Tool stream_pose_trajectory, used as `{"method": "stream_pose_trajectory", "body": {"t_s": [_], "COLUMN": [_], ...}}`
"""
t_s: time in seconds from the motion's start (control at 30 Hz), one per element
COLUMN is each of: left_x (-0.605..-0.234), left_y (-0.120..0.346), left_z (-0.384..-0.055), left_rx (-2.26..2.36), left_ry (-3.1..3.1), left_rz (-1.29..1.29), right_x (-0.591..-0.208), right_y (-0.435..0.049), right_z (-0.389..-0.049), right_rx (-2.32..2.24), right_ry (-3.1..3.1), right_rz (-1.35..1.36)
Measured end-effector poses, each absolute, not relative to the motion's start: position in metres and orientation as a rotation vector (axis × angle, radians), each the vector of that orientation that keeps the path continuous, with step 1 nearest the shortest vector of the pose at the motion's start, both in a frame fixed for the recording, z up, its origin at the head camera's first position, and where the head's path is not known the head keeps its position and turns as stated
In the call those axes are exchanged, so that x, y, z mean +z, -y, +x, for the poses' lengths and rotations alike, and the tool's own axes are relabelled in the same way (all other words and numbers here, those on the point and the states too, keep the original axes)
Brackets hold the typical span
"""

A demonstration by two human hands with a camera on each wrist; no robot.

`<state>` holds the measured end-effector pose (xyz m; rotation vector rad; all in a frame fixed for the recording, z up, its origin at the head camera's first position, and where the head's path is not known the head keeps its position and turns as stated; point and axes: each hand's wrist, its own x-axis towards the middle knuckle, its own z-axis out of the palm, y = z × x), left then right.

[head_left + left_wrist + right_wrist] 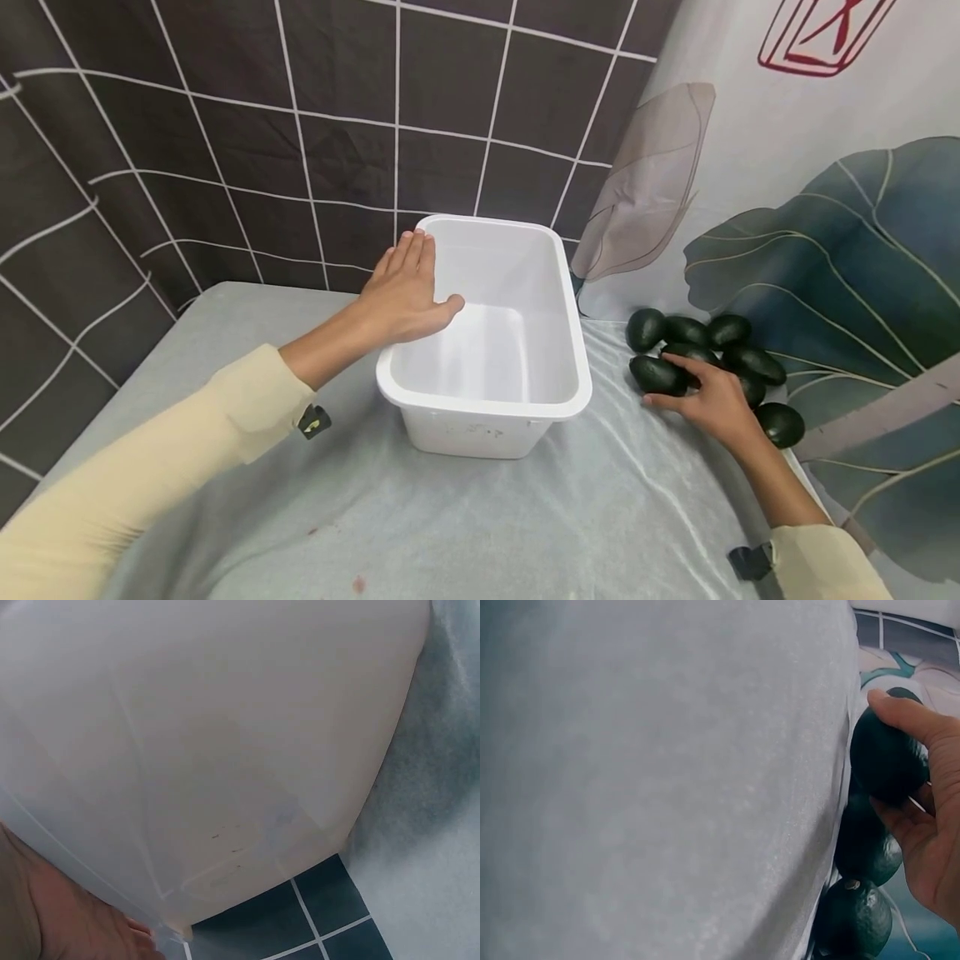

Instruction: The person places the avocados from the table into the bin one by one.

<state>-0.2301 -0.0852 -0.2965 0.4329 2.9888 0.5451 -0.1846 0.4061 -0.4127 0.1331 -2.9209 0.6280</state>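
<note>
A white plastic tub [483, 408] stands in the middle of the cloth-covered table, with a bare inside. On its left rim rests my left hand [408, 292], fingers straight and thumb spread over the opening. In the left wrist view the tub's outer wall [210, 750] fills most of the picture beside part of that hand [82, 922]. To the right lies a cluster of several dark green avocados [753, 364]. My right hand [716, 404] grips the nearest-left avocado [656, 375], thumb on one side and fingers on the other; the right wrist view shows this avocado [885, 754] between them.
A grey velvety cloth [315, 500] covers the table. Behind the tub hangs a dark sheet with a white grid [337, 158]. A pale curtain with leaf prints [825, 250] hangs close behind the avocados on the right.
</note>
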Motion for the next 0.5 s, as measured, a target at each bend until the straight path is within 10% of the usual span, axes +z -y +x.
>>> {"method": "stream_pose_trajectory", "body": {"t_s": [0.5], "left_x": [-0.2952], "left_y": [0.0858], "left_z": [-0.2309], "left_rx": [0.512], "left_ry": [-2.948], "left_rz": [0.454], "right_x": [-0.4088], "right_y": [-0.4064], "right_z": [-0.1854], "right_rx": [0.646], "right_ry": [2.917], "right_rz": [0.078]}}
